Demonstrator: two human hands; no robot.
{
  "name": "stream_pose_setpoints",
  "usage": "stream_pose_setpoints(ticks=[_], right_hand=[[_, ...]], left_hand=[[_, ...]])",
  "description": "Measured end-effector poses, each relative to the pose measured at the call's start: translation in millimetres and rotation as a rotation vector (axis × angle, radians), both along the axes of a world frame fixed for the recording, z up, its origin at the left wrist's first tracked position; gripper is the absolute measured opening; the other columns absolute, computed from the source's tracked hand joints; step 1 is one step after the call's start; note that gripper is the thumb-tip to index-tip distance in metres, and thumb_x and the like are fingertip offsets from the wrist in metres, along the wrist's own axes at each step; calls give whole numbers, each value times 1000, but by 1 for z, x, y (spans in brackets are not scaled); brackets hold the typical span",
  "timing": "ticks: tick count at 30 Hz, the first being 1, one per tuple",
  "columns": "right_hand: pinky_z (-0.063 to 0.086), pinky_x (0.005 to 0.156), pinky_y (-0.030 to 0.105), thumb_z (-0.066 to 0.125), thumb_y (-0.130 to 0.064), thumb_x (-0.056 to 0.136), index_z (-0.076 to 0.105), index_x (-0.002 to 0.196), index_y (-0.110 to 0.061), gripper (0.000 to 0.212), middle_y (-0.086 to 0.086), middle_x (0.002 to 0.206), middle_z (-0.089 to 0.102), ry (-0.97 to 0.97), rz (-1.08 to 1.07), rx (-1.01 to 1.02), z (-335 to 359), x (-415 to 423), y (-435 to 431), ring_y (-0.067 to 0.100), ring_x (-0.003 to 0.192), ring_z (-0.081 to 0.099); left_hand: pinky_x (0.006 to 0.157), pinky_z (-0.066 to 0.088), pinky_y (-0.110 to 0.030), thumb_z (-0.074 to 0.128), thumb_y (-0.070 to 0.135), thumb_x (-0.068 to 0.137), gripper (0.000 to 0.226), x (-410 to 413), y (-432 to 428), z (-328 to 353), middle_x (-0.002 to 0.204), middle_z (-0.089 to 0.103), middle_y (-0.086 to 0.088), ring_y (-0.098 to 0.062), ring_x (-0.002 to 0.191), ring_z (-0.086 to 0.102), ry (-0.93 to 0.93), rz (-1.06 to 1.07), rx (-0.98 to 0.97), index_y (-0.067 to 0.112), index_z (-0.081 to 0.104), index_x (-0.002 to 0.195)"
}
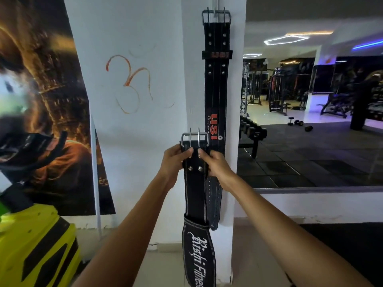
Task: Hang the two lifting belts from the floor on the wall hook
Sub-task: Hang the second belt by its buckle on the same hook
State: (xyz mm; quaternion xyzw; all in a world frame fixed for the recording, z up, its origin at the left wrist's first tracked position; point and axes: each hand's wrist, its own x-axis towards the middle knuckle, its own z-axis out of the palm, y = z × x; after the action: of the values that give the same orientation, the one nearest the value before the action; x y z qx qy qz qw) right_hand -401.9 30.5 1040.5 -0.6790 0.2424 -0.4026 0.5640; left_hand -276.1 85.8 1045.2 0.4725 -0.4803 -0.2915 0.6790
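A: A white pillar (209, 121) is standing dead centre, and an orange scrawl (129, 83) is curling across the white wall (145, 162) beside it.

B: A dark, fiery poster (51, 90) is leaning on the left, with a yellow-and-black machine (37, 241) crowding the lower corner.

A: On the right a big mirror (310, 100) is reflecting weight machines (277, 96), a rack of dumbbells (251, 129) and loose dumbbells (298, 123) lying on dark mats.

B: Hexagonal ceiling lights (288, 39) are glowing white, a blue strip (367, 45) is shining, and pale floor tiles (165, 266) are running below.
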Motion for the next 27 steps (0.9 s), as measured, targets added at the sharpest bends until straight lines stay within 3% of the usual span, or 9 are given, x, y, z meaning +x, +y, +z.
stream_pose_setpoints(ticks=[3, 6, 11, 14, 17, 20, 23, 25, 27], right_hand=[[49, 95, 42, 48, -33, 93, 62, 90, -19, 20, 4, 93, 67, -52, -112, -77, -3, 5, 2, 25, 97, 64], [49, 95, 44, 45, -37, 94, 61, 104, -14, 30, 9, 103, 67, -214, -184, 68, -3, 9, 7, 25, 97, 64], [49, 95, 55, 50, -43, 91, 68, 86, -21, 29, 15, 103, 70, -259, -200, 267, -2, 10, 3, 35, 102, 65], [50, 93, 55, 53, -39, 90, 68, 79, -21, 26, 18, 106, 70, -284, -237, 333, -4, 6, 4, 37, 102, 65], [49, 94, 54, 58, -42, 86, 70, 77, -21, 25, 15, 102, 72, -276, -239, 359, -7, 6, 1, 35, 100, 66], [57, 78, 42, 61, -41, 84, 69, 77, -16, 27, 10, 84, 70, -257, -243, 334, 0, 10, 0, 29, 81, 68], [50, 55, 28, 60, -48, 82, 65, 90, -7, 42, 7, 74, 65, -209, -256, 349, 14, 15, 3, 19, 62, 63], [49, 52, 25, 63, -51, 78, 66, 98, -5, 51, 9, 82, 68, -150, -217, 395, 16, 13, 1, 18, 63, 64], [52, 59, 27, 68, -51, 74, 67, 104, -7, 54, 11, 95, 71, -64, -124, 412, 17, 9, -1, 19, 73, 67]], left_hand=[[69, 55, -27, 49, 15, 95, 21, -8, -2, -8, 87, 74, -3, -17, 81, 70, 86, 1, -6, 8, 69, 100], [78, 51, -34, 42, 22, 98, 29, -17, -6, -3, 89, 72, -7, -22, 82, 66, 163, 11, 27, 10, 69, 98], [68, 49, -29, 56, 24, 91, 20, -26, -12, 8, 78, 66, -6, -20, 75, 61, 250, 103, 191, 8, 67, 88], [72, 49, -30, 63, 25, 86, 16, -12, -8, 12, 80, 66, -3, -19, 80, 61, 181, -90, 303, 11, 69, 88], [73, 51, -31, 64, 20, 84, 23, 1, -5, 10, 89, 69, -4, -19, 86, 64, 86, -229, 292, 6, 68, 102], [72, 54, -33, 55, 20, 92, 21, -3, -12, 3, 87, 71, -8, -23, 82, 66, 1, -6, 118, 6, 69, 101], [68, 50, -29, 49, 26, 95, 29, -20, -22, -3, 78, 69, -7, -19, 71, 64, -130, 295, 17, 7, 69, 88], [61, 45, -25, 47, 30, 96, 36, -28, -25, -6, 71, 65, -7, -16, 63, 59, -116, 405, -20, 1, 64, 82], [55, 42, -16, 47, 28, 96, 33, -32, -27, -8, 67, 60, -1, -11, 59, 55, -77, 464, -75, 4, 60, 79]])
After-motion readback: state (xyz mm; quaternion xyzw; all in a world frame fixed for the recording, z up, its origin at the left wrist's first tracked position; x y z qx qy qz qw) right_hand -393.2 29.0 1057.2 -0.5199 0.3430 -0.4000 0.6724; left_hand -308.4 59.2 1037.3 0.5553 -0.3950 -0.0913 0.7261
